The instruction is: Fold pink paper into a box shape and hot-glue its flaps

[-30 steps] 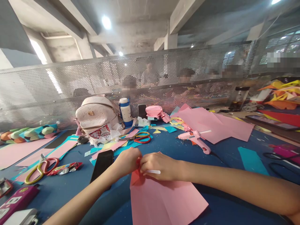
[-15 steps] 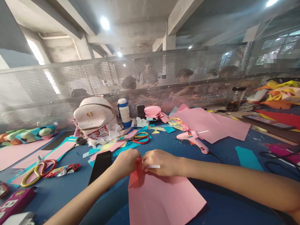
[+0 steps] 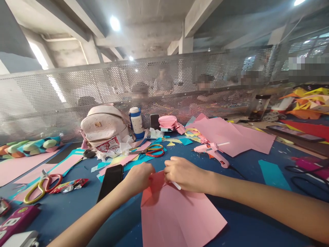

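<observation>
The paper sheet (image 3: 185, 219) is of a light pink colour, and it becomes more reddish at its upper left part. The stick (image 3: 176, 185) is white. The table (image 3: 123, 226) is dark blue. The glue gun (image 3: 215, 155) is also pink. The scissors (image 3: 44, 176) at the left have one yellow loop and one red. The backpack (image 3: 105, 118) is pale pink, its plate (image 3: 98, 124) golden. The panel (image 3: 110, 82) is grey, with a regular pattern of small holes.
</observation>
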Demonstrator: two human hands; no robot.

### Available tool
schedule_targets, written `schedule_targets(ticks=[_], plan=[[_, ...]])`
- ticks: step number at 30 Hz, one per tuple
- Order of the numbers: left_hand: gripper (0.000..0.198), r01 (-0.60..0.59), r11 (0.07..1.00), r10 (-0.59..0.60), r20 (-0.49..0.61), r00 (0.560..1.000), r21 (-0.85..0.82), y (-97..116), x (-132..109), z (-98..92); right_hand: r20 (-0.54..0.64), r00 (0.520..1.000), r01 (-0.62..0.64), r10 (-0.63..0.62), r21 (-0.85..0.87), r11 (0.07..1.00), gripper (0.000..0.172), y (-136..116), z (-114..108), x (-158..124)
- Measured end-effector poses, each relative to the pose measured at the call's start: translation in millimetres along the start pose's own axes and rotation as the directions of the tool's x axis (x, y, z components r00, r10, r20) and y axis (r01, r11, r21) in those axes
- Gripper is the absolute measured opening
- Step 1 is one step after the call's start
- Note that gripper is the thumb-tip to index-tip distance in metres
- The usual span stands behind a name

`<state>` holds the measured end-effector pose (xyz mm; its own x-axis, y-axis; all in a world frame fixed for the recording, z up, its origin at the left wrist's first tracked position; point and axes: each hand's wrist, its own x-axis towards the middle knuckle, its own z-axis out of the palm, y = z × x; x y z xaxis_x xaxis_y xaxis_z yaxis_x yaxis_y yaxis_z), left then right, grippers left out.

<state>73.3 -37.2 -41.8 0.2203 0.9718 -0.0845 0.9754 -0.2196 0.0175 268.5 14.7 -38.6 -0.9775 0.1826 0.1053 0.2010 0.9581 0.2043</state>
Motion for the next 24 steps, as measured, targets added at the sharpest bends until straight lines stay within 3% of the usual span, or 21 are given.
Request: schedule_targets(ticks=[9, 16, 24], plan=[[0.021, -0.008, 1.0, 0.008, 0.015, 1.0, 0.01, 1, -1, -1.9, 0.055, 0.998, -0.045, 0.041, 0.062, 0.997, 0.018, 3, 3, -9], [0.021, -0.012, 1.0, 0.011, 0.009, 1.0, 0.024, 2, -2, -0.7, 0.046, 0.995, -0.094, 0.091, 0.055, 0.994, 0.022, 8, -8, -17], [0.023, 0.002, 1.0, -0.002, 0.022, 1.0, 0.025, 3, -1, -1.8, 0.043, 0.995, -0.089, 0.086, 0.089, 0.992, 0.022, 10, -3, -23]])
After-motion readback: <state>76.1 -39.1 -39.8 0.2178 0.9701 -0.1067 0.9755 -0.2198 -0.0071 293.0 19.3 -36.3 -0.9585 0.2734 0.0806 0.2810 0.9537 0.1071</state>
